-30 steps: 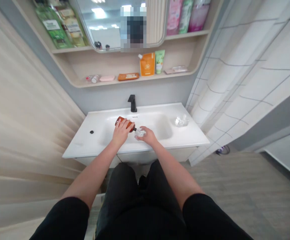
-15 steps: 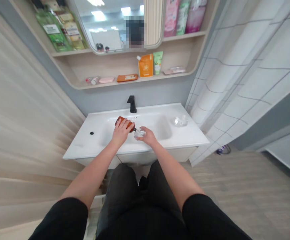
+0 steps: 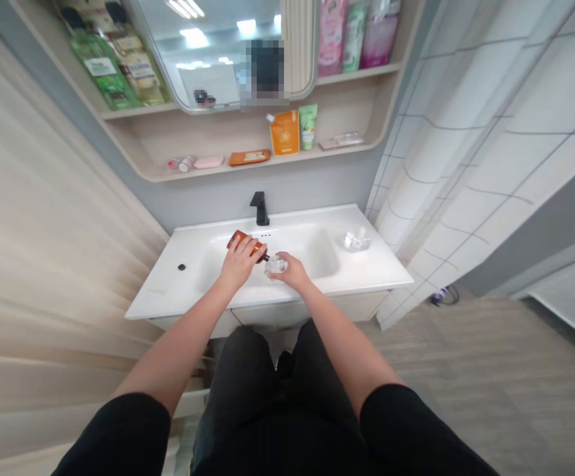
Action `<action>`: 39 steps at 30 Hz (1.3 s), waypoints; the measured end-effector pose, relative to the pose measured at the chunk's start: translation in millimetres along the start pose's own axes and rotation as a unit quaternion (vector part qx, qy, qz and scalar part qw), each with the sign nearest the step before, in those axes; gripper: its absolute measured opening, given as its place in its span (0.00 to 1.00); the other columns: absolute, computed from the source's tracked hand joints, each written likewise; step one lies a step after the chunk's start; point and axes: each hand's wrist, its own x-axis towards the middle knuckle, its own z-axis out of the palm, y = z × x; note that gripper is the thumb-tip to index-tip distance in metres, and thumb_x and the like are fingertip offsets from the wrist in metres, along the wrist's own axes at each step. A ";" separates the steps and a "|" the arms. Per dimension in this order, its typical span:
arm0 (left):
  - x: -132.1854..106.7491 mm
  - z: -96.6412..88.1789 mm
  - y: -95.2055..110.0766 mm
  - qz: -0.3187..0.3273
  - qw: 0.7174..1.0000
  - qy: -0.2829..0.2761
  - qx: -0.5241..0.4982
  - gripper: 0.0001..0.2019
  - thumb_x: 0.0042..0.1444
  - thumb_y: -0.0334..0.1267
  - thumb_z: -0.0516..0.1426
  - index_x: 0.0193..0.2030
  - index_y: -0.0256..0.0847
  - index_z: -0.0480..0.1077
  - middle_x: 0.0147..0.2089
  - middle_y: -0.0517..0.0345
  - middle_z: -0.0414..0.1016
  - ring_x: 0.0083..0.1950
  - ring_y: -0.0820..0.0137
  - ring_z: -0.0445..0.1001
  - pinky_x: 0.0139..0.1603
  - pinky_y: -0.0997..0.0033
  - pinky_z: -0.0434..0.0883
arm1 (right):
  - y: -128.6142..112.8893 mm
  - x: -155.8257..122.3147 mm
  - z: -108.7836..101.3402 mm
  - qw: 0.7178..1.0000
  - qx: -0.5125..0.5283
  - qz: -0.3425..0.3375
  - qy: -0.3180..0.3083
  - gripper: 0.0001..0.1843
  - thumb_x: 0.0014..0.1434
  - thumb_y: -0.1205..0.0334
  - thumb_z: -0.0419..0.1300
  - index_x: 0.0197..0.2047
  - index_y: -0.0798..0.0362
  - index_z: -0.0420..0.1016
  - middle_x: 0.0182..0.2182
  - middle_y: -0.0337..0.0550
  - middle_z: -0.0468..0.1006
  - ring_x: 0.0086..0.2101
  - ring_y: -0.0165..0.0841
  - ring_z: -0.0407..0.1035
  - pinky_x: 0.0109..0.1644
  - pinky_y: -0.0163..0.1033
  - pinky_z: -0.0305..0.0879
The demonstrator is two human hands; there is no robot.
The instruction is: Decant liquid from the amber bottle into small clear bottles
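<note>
Over the white sink basin, my left hand is wrapped round an amber bottle. The bottle lies tilted, its dark neck pointing down and right. My right hand is closed round a small clear container, held right by the bottle's neck. Whether liquid passes between them is too small to tell. Behind both hands stands a black faucet. Another clear container sits on the counter to the right.
A small black disc lies on the counter's left side. Above hang a mirror and a shelf with an orange pouch, a green tube and several bottles. Curtains flank the sink, beige at left, white checked at right.
The view has shifted very slightly. Both hands keep the bottle and the clear container in nearly the same place, the bottle still tilted toward the container.
</note>
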 end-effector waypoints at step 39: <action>44.3 -32.7 -7.7 0.138 0.989 -0.044 -0.004 0.25 0.73 0.29 0.54 0.72 0.52 0.74 0.74 0.46 0.74 0.80 0.56 0.66 0.84 0.40 0.57 | -5.4 -0.3 -3.0 0.999 0.048 0.007 0.019 0.40 0.45 0.45 0.81 0.56 0.48 0.75 0.49 0.45 0.84 0.46 0.43 0.79 0.55 0.47 0.75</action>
